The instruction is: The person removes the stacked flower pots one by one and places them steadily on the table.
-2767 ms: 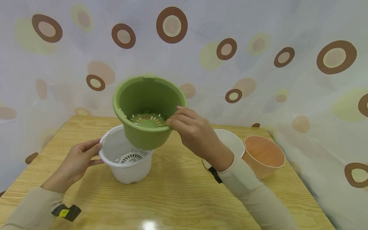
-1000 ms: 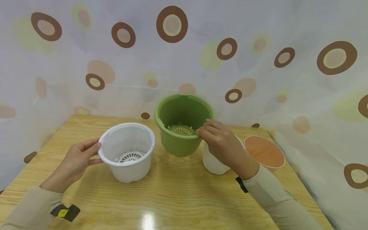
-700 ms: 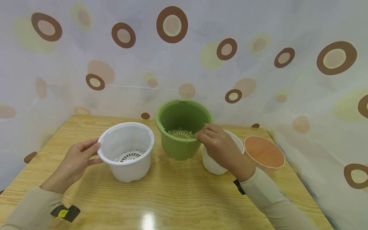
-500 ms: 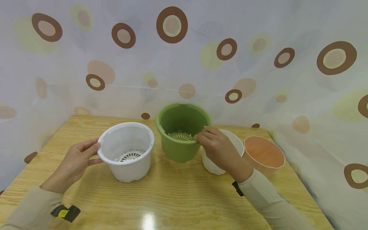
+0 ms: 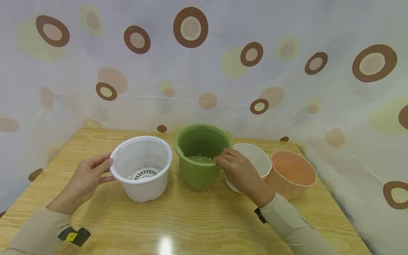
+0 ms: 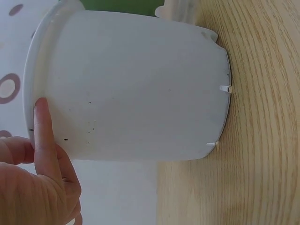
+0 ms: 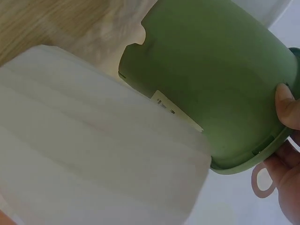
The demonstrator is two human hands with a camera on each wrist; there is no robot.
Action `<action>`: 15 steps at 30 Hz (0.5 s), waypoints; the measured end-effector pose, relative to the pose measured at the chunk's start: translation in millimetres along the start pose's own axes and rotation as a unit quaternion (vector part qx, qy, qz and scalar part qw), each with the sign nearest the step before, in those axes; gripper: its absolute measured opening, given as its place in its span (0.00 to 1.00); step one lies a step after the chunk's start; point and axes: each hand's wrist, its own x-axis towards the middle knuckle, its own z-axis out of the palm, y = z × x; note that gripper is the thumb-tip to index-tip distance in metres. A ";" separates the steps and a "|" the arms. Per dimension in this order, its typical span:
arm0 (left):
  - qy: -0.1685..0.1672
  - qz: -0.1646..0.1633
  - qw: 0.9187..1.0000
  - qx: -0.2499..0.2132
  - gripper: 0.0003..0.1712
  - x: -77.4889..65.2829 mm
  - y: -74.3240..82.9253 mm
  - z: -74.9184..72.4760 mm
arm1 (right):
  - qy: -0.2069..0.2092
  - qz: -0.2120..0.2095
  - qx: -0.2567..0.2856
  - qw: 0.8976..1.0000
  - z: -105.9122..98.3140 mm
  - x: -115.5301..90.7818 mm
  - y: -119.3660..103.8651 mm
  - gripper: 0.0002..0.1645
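Observation:
On the left of the head view a white plastic flower pot [image 5: 145, 192] with a slotted bottom stands upright on the table. The left hand [image 5: 82, 180] holds its left rim, thumb on top and fingers outside; the left wrist view shows a finger [image 6: 44, 140] along the wall under the rim. Just right of it is a green flower pot [image 5: 198, 175] of like shape, its base close over the wood. The right hand [image 5: 239, 171] pinches the green rim at its near right side. A small label [image 7: 176, 110] shows on the green wall in the right wrist view.
Right of the green pot stands a white faceted pot [image 5: 255, 157], partly hidden by the right hand, close beside the green wall. An orange faceted pot [image 5: 291, 170] adjoins it farther right. Behind the wooden table [image 5: 191, 226] hangs a patterned sheet [image 5: 229, 21].
The right hand has carried the green pot from above the white slotted pot to the right, then lowered it toward the table. The left hand and its pot have stayed in place.

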 end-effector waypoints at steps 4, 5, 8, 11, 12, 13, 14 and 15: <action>0.002 0.001 1.000 0.000 0.39 0.2 -0.9 -0.5 | 0.005 0.003 0.002 1.000 4.9 -4.1 -0.2 0.18; 0.003 0.001 1.000 0.000 0.39 0.3 -1.1 -0.7 | 0.005 0.004 0.002 1.000 6.2 -4.9 -0.5 0.18; 0.004 0.003 1.000 -0.003 0.39 0.3 -1.7 -1.0 | 0.003 0.006 0.006 1.000 9.5 -7.9 -1.2 0.18; 0.003 0.004 1.000 -0.004 0.39 0.2 -2.0 -1.2 | -0.006 0.010 0.011 1.000 12.0 -9.8 -2.2 0.18; 0.003 0.005 1.000 -0.004 0.39 0.2 -2.1 -1.2 | -0.009 0.012 0.012 1.000 12.7 -10.6 -2.4 0.17; 0.002 0.006 1.000 -0.004 0.39 0.1 -2.2 -1.3 | -0.013 0.014 0.012 1.000 13.1 -11.0 -2.9 0.17; 0.002 0.006 1.000 -0.005 0.39 0.1 -2.3 -1.3 | -0.017 0.016 0.011 1.000 13.6 -11.5 -3.3 0.17; 0.002 0.006 1.000 -0.007 0.39 0.0 -2.4 -1.4 | -0.020 0.018 0.010 1.000 14.1 -12.2 -3.7 0.17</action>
